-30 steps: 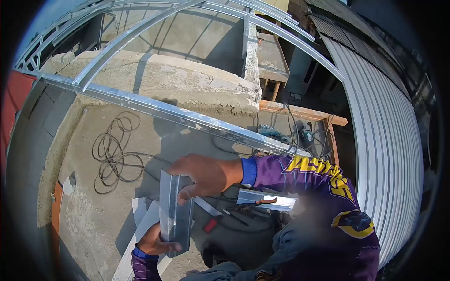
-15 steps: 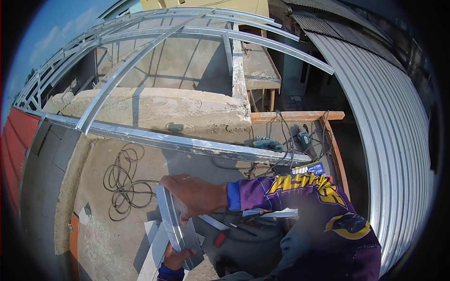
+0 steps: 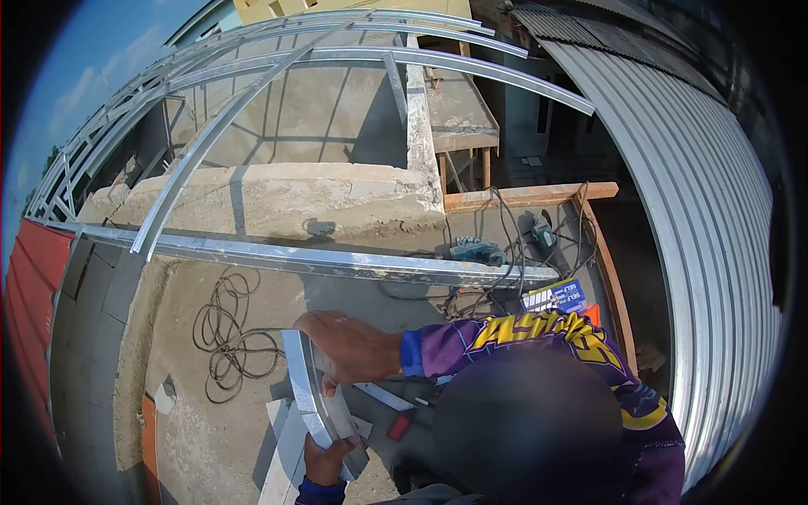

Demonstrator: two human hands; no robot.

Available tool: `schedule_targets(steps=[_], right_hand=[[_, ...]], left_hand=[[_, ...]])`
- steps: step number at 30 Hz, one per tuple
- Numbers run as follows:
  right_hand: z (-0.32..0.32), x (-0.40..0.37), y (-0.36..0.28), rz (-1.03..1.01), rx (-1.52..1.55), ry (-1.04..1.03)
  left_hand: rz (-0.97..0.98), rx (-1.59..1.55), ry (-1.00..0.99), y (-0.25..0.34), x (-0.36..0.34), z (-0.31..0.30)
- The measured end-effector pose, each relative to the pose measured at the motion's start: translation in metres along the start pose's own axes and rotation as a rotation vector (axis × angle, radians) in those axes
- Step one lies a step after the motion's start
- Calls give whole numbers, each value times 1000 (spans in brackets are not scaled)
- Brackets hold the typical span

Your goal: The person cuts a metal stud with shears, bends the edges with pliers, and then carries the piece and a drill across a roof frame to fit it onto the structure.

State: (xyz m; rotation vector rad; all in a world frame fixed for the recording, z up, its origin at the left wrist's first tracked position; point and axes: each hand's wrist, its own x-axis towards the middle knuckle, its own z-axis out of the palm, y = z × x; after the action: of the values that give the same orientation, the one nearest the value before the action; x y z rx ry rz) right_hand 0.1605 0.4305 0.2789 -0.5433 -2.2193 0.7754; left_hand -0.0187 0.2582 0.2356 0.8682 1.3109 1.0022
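Two hands on one short galvanized steel channel (image 3: 305, 383), low and just left of centre in the frame, tilted, with its upper end leaning left. Right hand (image 3: 353, 347) curled firmly over the upper part; left hand (image 3: 326, 461) wrapped round the lower end, thumb across the metal. Clear of the long steel beam (image 3: 337, 262) farther up the frame, and by the look of it not joined to anything.

Done, as far as visible: curved metal rails (image 3: 217, 129) up across the upper left, with one lower end near the beam; impossible to tell whether fastened there. Apparently left over: open gaps between rails, and the short channel loose from the framework. Cut state of its ends too unclear to judge.

Near the beam's right end, two teal power tools (image 3: 478, 251) and a blue-and-yellow box (image 3: 554, 296), apart from both hands. Just right of the channel, a small red block (image 3: 400, 427); beneath, pale offcuts (image 3: 284, 459). Much of the lower right hidden behind a dark blur.
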Motion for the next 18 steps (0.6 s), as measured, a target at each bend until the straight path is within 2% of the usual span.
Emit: schedule_targets(steps=[3, 5, 6, 7, 10, 12, 13, 14, 16, 18], right_hand=[[0, 2, 3, -18, -29, 51], [12, 1, 2, -25, -34, 55], [20, 5, 0, -72, -137, 209], [29, 4, 0, -122, -235, 362], [34, 11, 2, -109, -254, 364], [24, 7, -6, -137, -232, 414], [23, 4, -9, -87, -226, 413], [21, 0, -8, -40, -236, 414], [23, -7, 3, -105, -153, 372], [29, -16, 2, -149, -118, 372]], left_hand=[[4, -8, 68, -7, 4, 9], [95, -17, 231, -36, 12, 5], [-57, -487, 220, 16, 7, 42], [-28, -484, 264, 14, 14, 45], [102, -594, 287, 13, 28, 55], [65, -570, 262, 14, 26, 52], [103, -551, 324, 22, 26, 56], [83, -526, 284, 26, 27, 52], [172, -437, 260, 23, 30, 48], [197, -548, 324, 28, 38, 43]])
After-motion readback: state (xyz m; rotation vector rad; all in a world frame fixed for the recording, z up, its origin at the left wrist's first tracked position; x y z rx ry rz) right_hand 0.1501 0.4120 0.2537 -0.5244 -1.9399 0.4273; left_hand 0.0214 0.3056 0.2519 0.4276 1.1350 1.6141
